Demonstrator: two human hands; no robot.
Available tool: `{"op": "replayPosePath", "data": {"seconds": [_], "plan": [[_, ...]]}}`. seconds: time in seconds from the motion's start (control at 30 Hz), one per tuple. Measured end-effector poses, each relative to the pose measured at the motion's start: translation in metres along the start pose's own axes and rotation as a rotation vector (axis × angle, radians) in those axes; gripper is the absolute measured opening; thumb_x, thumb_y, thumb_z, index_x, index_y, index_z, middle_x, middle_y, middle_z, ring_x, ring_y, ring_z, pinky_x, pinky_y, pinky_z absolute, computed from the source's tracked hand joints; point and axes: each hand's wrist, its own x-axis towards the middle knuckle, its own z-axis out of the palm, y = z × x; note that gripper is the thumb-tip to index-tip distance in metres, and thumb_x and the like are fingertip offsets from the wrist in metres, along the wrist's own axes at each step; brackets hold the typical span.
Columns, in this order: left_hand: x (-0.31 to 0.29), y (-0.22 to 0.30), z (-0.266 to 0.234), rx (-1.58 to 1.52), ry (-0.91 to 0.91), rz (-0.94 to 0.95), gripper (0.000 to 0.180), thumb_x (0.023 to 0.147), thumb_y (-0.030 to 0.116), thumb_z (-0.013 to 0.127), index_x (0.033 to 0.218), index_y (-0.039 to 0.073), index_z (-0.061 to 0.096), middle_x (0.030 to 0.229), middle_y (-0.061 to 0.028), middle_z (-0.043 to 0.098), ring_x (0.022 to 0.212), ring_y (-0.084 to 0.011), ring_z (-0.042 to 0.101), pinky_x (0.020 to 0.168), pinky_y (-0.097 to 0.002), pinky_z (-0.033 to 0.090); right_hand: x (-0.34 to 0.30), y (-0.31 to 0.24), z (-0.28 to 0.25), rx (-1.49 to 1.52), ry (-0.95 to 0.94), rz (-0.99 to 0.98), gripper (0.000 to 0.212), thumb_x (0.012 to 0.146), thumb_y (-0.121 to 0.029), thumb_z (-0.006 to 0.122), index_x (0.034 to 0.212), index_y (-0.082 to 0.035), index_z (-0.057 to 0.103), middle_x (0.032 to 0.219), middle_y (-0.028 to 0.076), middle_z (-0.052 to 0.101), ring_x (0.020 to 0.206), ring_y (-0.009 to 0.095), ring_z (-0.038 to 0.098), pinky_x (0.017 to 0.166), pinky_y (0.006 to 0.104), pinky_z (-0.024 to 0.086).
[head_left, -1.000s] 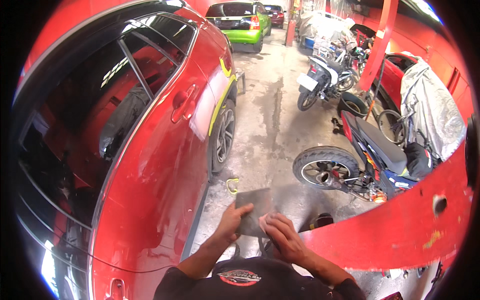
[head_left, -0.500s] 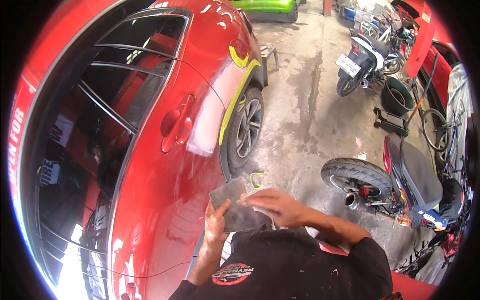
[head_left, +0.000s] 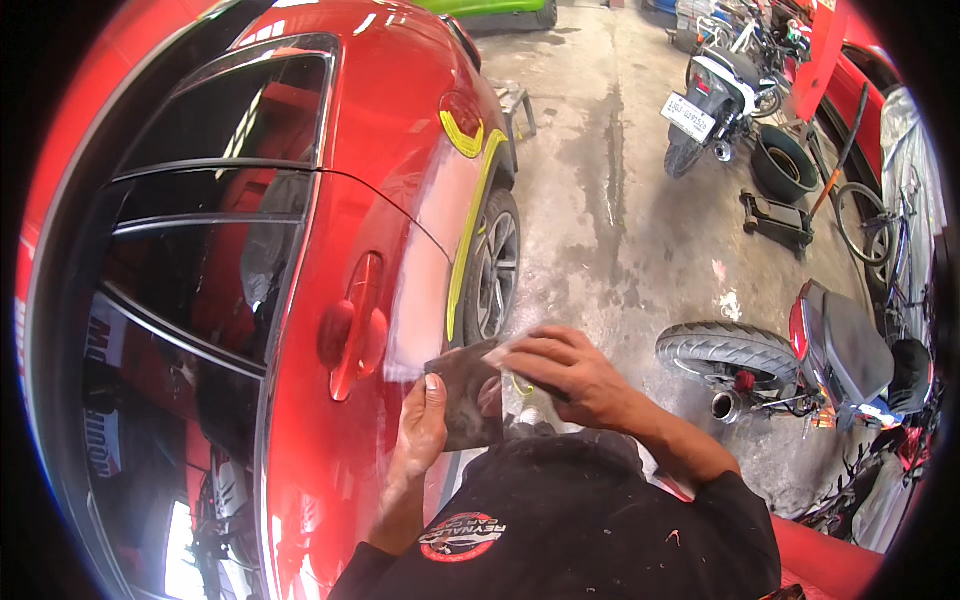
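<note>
Two hands hold one dark sheet beside one red car.

The left hand grips the lower left edge of the dark sheet, with the thumb on top and the fingers closed behind it. The right hand lies on the upper right part of the sheet, its fingers close together and bent over the edge. The sheet is just beside the door of the red car, near the one door handle. One car wheel shows ahead. Three motorbikes stand on the concrete floor: one red motorbike near the right arm, one white motorbike and another behind it, well apart. One loose tyre lies flat beside them; I cannot tell if something is inside it.
</note>
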Motion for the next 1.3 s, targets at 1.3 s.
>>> {"op": "replayPosePath", "data": {"seconds": [1.3], "plan": [[0.096, 0.006, -0.022, -0.483, 0.136, -0.29, 0.036, 0.095, 0.005, 0.056, 0.13, -0.002, 0.05, 0.118, -0.0129, 0.063, 0.105, -0.0222, 0.063, 0.092, -0.0355, 0.052, 0.077, 0.064, 0.018, 0.526, -0.232, 0.084, 0.071, 0.07, 0.007, 0.062, 0.138, -0.01, 0.052, 0.123, 0.009, 0.06, 0.119, 0.031, 0.051, 0.102, 0.0468, 0.04]]}}
